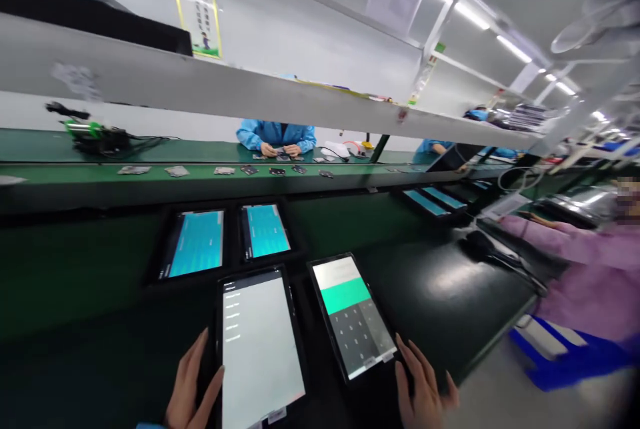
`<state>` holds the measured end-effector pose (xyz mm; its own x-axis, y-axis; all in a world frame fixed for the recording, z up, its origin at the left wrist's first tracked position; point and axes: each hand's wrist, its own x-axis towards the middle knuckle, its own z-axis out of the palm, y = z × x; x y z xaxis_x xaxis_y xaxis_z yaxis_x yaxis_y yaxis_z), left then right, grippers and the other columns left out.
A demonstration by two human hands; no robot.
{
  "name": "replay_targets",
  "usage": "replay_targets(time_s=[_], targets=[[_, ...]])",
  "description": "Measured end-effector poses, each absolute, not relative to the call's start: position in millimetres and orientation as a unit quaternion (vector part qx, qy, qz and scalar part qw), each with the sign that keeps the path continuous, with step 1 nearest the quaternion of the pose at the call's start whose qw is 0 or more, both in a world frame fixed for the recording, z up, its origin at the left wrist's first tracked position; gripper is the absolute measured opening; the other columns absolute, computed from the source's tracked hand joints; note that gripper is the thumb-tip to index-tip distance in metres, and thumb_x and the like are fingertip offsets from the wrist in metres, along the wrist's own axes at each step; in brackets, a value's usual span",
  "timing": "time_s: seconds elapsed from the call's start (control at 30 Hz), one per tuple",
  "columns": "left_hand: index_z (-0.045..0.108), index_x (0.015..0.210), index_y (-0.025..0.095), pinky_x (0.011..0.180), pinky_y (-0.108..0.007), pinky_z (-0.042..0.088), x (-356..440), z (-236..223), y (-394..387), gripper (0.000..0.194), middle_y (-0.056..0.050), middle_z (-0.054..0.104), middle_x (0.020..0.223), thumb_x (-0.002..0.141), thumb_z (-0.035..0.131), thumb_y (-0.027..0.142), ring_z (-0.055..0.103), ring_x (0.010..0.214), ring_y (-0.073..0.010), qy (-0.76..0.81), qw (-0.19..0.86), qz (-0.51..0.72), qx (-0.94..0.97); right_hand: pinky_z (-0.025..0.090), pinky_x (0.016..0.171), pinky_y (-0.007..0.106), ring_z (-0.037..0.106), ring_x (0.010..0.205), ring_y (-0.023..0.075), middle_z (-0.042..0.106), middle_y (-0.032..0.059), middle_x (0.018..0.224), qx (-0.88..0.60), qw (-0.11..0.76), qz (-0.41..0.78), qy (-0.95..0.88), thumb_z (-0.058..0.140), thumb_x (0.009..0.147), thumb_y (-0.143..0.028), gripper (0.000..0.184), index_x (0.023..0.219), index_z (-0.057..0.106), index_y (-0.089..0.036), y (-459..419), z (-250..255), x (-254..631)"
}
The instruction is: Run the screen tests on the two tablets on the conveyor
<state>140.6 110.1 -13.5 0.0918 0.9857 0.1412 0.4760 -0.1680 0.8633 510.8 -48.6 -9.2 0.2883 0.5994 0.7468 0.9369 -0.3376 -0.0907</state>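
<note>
Two lit tablets lie flat on the dark green table before me. The left tablet (263, 349) shows a pale screen with a short list of text lines. Beside its left edge is my left hand (193, 385), fingers apart, thumb near or touching the frame. On the right tablet (354, 319) a calculator with a green band and a number pad is displayed. My right hand (423, 382) is at its lower right corner, fingers spread, the fingertips close to the edge. Neither hand grips anything. Whether the fingertips touch the tablets I cannot tell.
Behind stand two tablets with blue screens, a left one (197, 243) and a right one (265, 231). Small flat parts (277, 171) line the green ledge. A black handheld scanner (493, 250) lies at right, near a person in pink (590, 275). Across, a person in blue (277, 135) handles parts.
</note>
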Motion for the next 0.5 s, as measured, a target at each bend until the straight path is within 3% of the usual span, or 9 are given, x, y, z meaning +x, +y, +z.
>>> replay_targets(time_s=[0.17,0.27,0.5], targets=[[0.033,0.139,0.029,0.104,-0.054,0.035,156,8,131,0.067,-0.007,0.034,0.109,0.084,0.025,0.066,0.04,0.115,-0.0313,0.627,0.25,0.284,0.681,0.028,0.09,0.051,0.065,0.081,0.0257,0.066,0.0091,0.104,-0.739,0.246,-0.373,-0.504,0.029,0.096,-0.045,0.041,0.123,0.053,-0.026,-43,-2,522],[0.033,0.138,0.03,0.094,-0.053,0.041,164,14,148,0.071,-0.006,0.031,0.097,0.081,0.02,0.07,0.043,0.103,-0.0313,0.656,0.214,0.237,0.684,0.025,0.091,0.052,0.065,0.081,0.0261,0.066,0.0084,0.103,-0.723,0.251,-0.37,-0.527,0.032,0.096,-0.044,0.04,0.126,0.051,-0.027,-39,5,525],[0.038,0.136,0.029,0.081,-0.056,0.044,165,6,161,0.065,-0.012,0.044,0.1,0.082,0.019,0.061,0.049,0.096,-0.0335,0.664,0.174,0.195,0.701,0.013,0.102,0.049,0.062,0.095,0.0228,0.065,0.0037,0.109,-0.724,0.238,-0.324,-0.56,0.033,0.098,-0.037,0.034,0.125,0.048,-0.024,-26,15,519]])
